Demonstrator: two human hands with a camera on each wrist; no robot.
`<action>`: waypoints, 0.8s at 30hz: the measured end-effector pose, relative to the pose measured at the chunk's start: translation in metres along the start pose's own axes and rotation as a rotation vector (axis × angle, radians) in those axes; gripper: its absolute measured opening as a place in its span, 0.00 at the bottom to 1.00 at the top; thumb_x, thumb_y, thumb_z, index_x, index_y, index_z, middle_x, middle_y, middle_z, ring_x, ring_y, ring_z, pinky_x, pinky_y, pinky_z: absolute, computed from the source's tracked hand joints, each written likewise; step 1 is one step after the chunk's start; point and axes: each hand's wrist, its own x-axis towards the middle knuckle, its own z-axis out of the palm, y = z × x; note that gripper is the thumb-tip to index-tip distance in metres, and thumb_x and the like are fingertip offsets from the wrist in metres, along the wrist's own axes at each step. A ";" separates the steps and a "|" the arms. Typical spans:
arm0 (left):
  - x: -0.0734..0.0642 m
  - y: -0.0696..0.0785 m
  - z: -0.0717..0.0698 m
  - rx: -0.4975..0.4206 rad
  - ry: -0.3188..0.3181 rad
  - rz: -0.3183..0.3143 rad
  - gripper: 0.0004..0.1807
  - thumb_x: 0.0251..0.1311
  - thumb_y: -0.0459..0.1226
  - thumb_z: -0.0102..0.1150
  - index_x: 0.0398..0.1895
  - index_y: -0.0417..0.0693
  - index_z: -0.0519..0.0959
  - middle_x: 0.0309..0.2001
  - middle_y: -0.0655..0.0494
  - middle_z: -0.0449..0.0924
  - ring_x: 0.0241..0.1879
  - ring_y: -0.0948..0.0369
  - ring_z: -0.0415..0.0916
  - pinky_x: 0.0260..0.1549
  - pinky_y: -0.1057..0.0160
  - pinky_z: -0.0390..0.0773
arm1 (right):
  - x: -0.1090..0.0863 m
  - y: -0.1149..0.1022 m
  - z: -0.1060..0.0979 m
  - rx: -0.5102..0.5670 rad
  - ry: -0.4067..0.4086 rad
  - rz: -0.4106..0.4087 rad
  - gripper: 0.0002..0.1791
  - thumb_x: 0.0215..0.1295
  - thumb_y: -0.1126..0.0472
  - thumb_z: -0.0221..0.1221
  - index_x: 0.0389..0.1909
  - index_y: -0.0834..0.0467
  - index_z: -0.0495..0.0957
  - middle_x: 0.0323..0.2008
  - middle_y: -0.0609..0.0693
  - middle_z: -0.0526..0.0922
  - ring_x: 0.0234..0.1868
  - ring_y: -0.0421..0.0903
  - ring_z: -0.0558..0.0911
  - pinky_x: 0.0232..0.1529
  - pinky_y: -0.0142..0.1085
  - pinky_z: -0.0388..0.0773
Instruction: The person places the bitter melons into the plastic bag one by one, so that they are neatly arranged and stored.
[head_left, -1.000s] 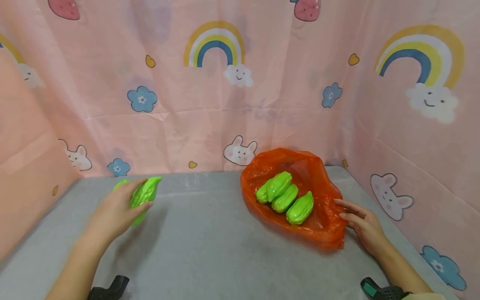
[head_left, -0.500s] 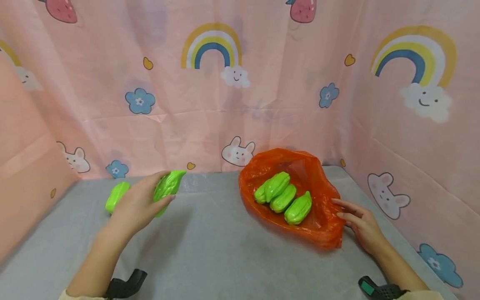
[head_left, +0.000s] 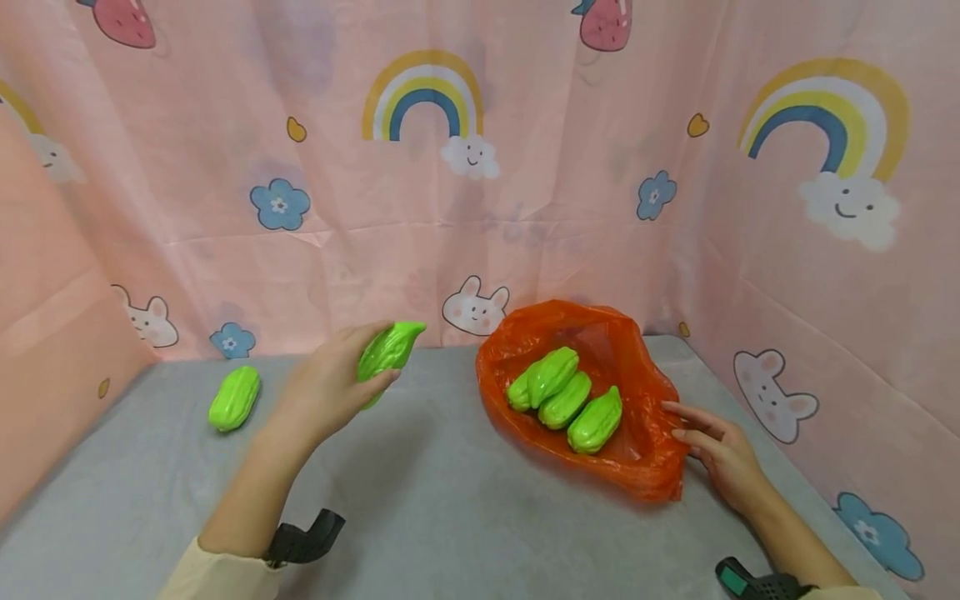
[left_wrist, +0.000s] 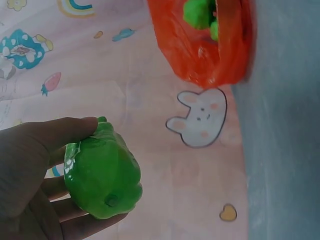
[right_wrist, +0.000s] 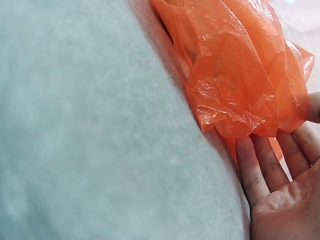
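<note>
My left hand (head_left: pixel 330 379) grips a glossy green ridged gourd (head_left: pixel 390 350) above the table, its pointed tip towards the upper right. In the left wrist view, thumb and fingers wrap around the rounded gourd (left_wrist: pixel 102 175). An orange plastic bag (head_left: pixel 652 433) lies with its mouth open at the right, with several similar green gourds (head_left: pixel 564 402) inside. My right hand (head_left: pixel 726 458) holds the bag's right edge. In the right wrist view, the fingers (right_wrist: pixel 250 167) go behind the crinkled bag (right_wrist: pixel 235 85), and the thumb is partly cut off.
Another green gourd (head_left: pixel 234 398) lies on the grey table (head_left: pixel 465 533) at the left. Pink patterned cloth (head_left: pixel 360 250) hangs behind the table and along both sides. A black device (head_left: pixel 303 537) is strapped at each wrist.
My left hand has carried its gourd rightward and slightly up, towards the bag. The gourd at the left, partly hidden before, now shows fully. My right hand stays at the bag's edge.
</note>
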 end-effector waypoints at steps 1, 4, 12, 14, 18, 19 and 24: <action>0.002 0.003 0.002 -0.015 0.003 0.008 0.36 0.63 0.45 0.67 0.74 0.55 0.67 0.66 0.49 0.76 0.53 0.50 0.78 0.46 0.47 0.82 | 0.000 0.000 0.000 -0.002 0.002 0.001 0.20 0.74 0.69 0.50 0.61 0.55 0.80 0.51 0.31 0.84 0.48 0.31 0.83 0.45 0.25 0.82; 0.009 0.013 0.007 -0.051 0.022 0.030 0.35 0.62 0.44 0.68 0.72 0.53 0.68 0.64 0.50 0.78 0.51 0.52 0.78 0.45 0.49 0.83 | -0.001 -0.001 0.000 -0.006 0.008 0.008 0.20 0.74 0.69 0.51 0.61 0.54 0.81 0.51 0.31 0.84 0.48 0.31 0.83 0.44 0.25 0.82; 0.027 0.048 0.022 -0.115 0.038 0.050 0.32 0.62 0.45 0.68 0.70 0.57 0.72 0.63 0.52 0.79 0.50 0.53 0.78 0.45 0.52 0.83 | 0.000 -0.004 0.001 -0.026 0.018 0.020 0.19 0.74 0.68 0.52 0.61 0.56 0.80 0.51 0.31 0.84 0.48 0.30 0.82 0.44 0.26 0.82; 0.032 0.060 0.027 -0.127 0.042 0.042 0.31 0.62 0.45 0.68 0.70 0.58 0.73 0.63 0.52 0.79 0.50 0.52 0.79 0.44 0.52 0.83 | 0.000 -0.004 0.000 -0.025 0.022 0.022 0.19 0.74 0.68 0.52 0.61 0.56 0.80 0.50 0.31 0.85 0.47 0.31 0.83 0.44 0.26 0.82; 0.041 0.080 0.036 -0.146 0.044 0.041 0.31 0.62 0.45 0.68 0.70 0.60 0.73 0.64 0.54 0.79 0.52 0.52 0.80 0.46 0.52 0.83 | -0.001 -0.003 0.001 -0.015 0.012 0.018 0.19 0.74 0.68 0.52 0.61 0.56 0.80 0.50 0.31 0.85 0.48 0.31 0.83 0.44 0.26 0.82; 0.044 0.084 0.038 -0.149 0.044 0.045 0.31 0.62 0.45 0.69 0.69 0.60 0.73 0.64 0.54 0.79 0.52 0.52 0.80 0.46 0.53 0.83 | -0.001 -0.002 0.001 -0.011 0.009 0.015 0.19 0.74 0.68 0.51 0.61 0.56 0.80 0.50 0.32 0.85 0.48 0.31 0.83 0.45 0.26 0.82; 0.056 0.098 0.045 -0.097 0.050 0.042 0.31 0.63 0.46 0.68 0.70 0.62 0.73 0.71 0.51 0.72 0.61 0.51 0.78 0.45 0.52 0.85 | 0.000 -0.001 0.003 -0.024 0.007 -0.004 0.19 0.74 0.68 0.51 0.62 0.57 0.80 0.51 0.31 0.84 0.48 0.30 0.83 0.45 0.25 0.82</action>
